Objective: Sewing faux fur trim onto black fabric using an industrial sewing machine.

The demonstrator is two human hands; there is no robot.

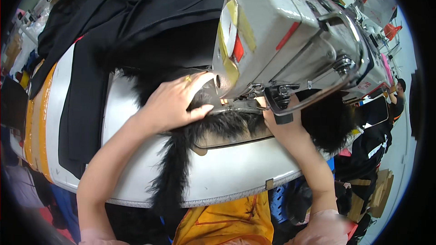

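Note:
My left hand (175, 106) lies on black fur trim (170, 170) at the left of a grey sewing machine (254, 27), fingers stretched forward and thumb apart, beside the presser area (234, 106). The trim hangs down over the front of the white table (236, 172). My right hand (284, 124) reaches under the machine head from the right, touching the work near the presser; its fingers are mostly hidden by the mechanism. A mass of black fur (329, 127) sits just right of that hand.
Black cloth (136, 0) with a zipper covers the back and left of the table. Cardboard (379, 190) and dark garments (363, 149) lie at the right, where another person (398, 102) is in the background. A yellow-orange cloth (222, 224) is below the table's edge.

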